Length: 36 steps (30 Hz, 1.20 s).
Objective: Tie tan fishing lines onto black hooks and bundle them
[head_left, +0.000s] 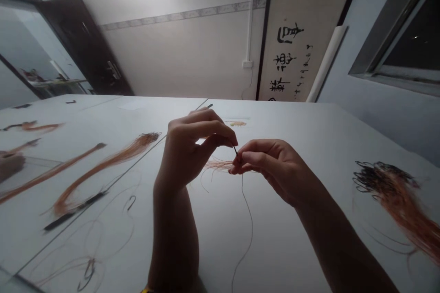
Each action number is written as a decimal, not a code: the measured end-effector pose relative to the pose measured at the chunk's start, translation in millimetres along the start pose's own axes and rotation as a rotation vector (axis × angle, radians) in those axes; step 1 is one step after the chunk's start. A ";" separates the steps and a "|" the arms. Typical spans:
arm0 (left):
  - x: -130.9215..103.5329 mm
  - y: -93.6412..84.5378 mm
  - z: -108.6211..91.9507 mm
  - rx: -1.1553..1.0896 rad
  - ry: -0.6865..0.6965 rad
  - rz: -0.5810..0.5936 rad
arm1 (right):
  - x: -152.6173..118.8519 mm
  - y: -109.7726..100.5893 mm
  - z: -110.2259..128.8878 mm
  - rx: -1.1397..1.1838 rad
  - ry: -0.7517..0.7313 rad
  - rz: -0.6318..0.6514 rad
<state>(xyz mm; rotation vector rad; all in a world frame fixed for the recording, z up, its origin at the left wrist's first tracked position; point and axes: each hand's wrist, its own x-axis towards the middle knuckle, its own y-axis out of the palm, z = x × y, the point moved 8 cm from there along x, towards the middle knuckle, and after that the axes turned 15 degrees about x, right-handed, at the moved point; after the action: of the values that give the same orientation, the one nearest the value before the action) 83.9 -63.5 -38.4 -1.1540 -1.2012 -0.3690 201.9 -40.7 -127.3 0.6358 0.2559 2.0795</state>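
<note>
A white table point(292, 247) is being lit from above, and behind it the wall point(192, 55) is being broken up by a dark door point(82, 46) and framed calligraphy point(305, 41). Above the middle of the table, a thin dark piece point(235, 149) is being pinched at its upper end by the thumb and fingers of the left hand point(192, 142). Its lower end is being gripped by the closed fingertips of the right hand point(271, 160). Orange strands point(220, 165) are being partly covered by the right fingertips (whether they are being held too cannot be told). Below the right hand, a thin thread point(252, 224) is being trailed down toward the near edge. The right side of the table is being occupied by an orange bundle tipped with dark hooks point(381, 178); on the left, a long orange bundle point(103, 161) is being shown near a black rod point(75, 212) and a loose hook point(131, 202). At the far left edge, another person's hand point(12, 167) is being cut off by the view.
</note>
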 end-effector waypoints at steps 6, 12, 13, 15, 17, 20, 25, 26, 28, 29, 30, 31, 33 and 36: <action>-0.2 -2.1 -1.5 0.005 0.013 -0.052 | -2.3 2.0 -4.6 0.095 0.023 -0.001; 0.4 -3.1 -2.8 0.030 0.015 -0.081 | -1.6 4.9 -5.3 0.092 0.037 0.002; 0.4 -3.3 -3.0 0.029 0.019 -0.084 | -1.9 4.9 -4.8 0.093 0.036 0.002; 0.2 -3.7 -3.6 0.028 0.026 -0.087 | -3.0 4.1 -4.2 0.094 0.032 -0.006; -0.2 -4.3 -4.2 0.035 0.031 -0.091 | -4.2 3.1 -4.2 0.096 0.030 -0.015; -0.5 -5.9 -5.3 0.047 0.033 -0.107 | -5.1 2.7 -4.9 0.102 0.031 -0.018; 0.1 -6.3 -6.7 0.065 0.018 -0.116 | -4.4 3.0 -4.0 0.109 0.017 -0.014; 0.0 -6.5 -7.5 0.068 0.019 -0.117 | -4.5 2.7 -3.5 0.109 0.012 -0.018; -0.5 -7.4 -8.9 0.076 0.016 -0.124 | -5.1 1.6 -2.3 0.105 0.002 -0.034; -0.8 -8.1 -9.4 0.080 0.013 -0.128 | -5.7 1.1 -1.6 0.101 -0.002 -0.043; -1.2 -8.8 -9.7 0.084 0.008 -0.131 | -6.3 0.8 -1.1 0.097 -0.004 -0.049; -1.5 -9.3 -10.2 0.088 0.007 -0.131 | -6.9 1.0 -0.5 0.096 -0.008 -0.050; -1.7 -9.7 -11.1 0.096 0.004 -0.124 | -7.8 1.6 0.5 0.097 -0.013 -0.046; -1.1 -9.9 -12.0 0.097 0.000 -0.121 | -8.3 2.4 2.0 0.106 -0.024 -0.040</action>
<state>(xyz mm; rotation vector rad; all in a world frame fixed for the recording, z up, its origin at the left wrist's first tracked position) 82.3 -78.2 -33.4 -1.0009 -1.2792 -0.3977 204.9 -49.0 -127.4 0.7137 0.3644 2.0287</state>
